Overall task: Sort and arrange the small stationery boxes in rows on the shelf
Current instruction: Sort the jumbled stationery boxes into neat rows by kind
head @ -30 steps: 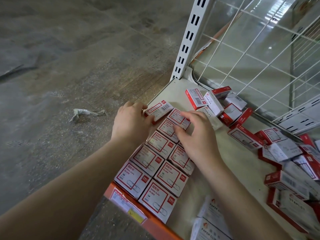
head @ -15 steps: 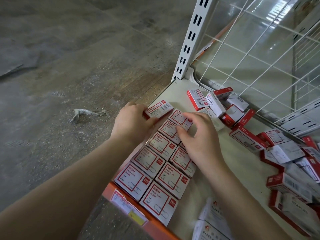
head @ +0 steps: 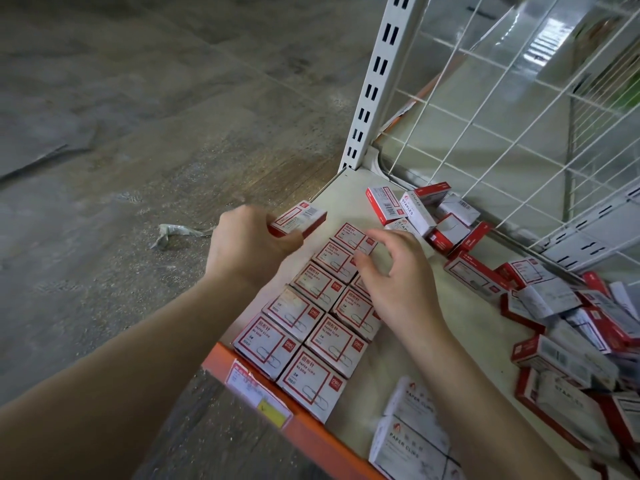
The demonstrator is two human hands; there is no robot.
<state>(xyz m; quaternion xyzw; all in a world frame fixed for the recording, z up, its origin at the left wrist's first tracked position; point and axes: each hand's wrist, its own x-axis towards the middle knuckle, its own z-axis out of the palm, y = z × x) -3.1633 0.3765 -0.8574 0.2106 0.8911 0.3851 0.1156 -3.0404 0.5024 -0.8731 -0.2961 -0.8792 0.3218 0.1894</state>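
Red-and-white cardboard is what the left hand (head: pixel 249 247) is gripping: a single paper-clip box (head: pixel 298 220), fingers and thumb curled round its near end, held tilted just above the far left corner of the shelf (head: pixel 412 344), at the head of the left row. Beneath and just nearer, the laid-out paper-clip boxes (head: pixel 311 317) are lying flat in two touching rows that are running from the orange front rail (head: pixel 311 434) toward the back. The right hand (head: pixel 398 285) is hovering over the far end of the right row, fingers spread and loosely bent with nothing between them; whether its fingertips are touching a box top cannot be told. By my judgement, the step in hand is seating the next box at the far end of the left row, and the next move is calling for levelling it, turning its label to match the others, and setting it snug against the last box without nudging the rows askew. Farther right, an unsorted heap of staples boxes (head: pixel 561 306) is sprawling along the white wire grid back panel (head: pixel 519 126), while white paper-clip cartons (head: pixel 412 434) are sitting near the front edge. Beyond the slotted upright (head: pixel 381 81), a crumpled scrap (head: pixel 173 232) is lying on the grey floor (head: pixel 138 98).
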